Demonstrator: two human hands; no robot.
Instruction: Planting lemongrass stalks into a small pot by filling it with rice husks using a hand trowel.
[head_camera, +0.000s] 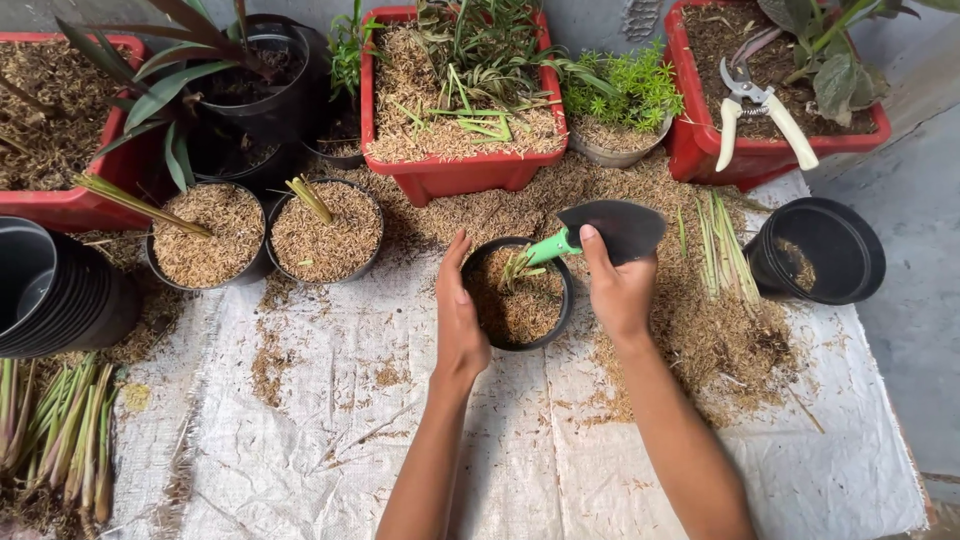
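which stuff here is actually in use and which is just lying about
In use: left hand steadying the black pot; right hand holding the green-handled trowel; cutting in the pot.

Lying about: pruning shears, stacked pots, empty pot.

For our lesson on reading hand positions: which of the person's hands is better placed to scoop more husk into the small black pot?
The right hand. It already grips the green-handled trowel, blade beside the loose husk heap. The left hand is flat against the black pot, steadying its side.
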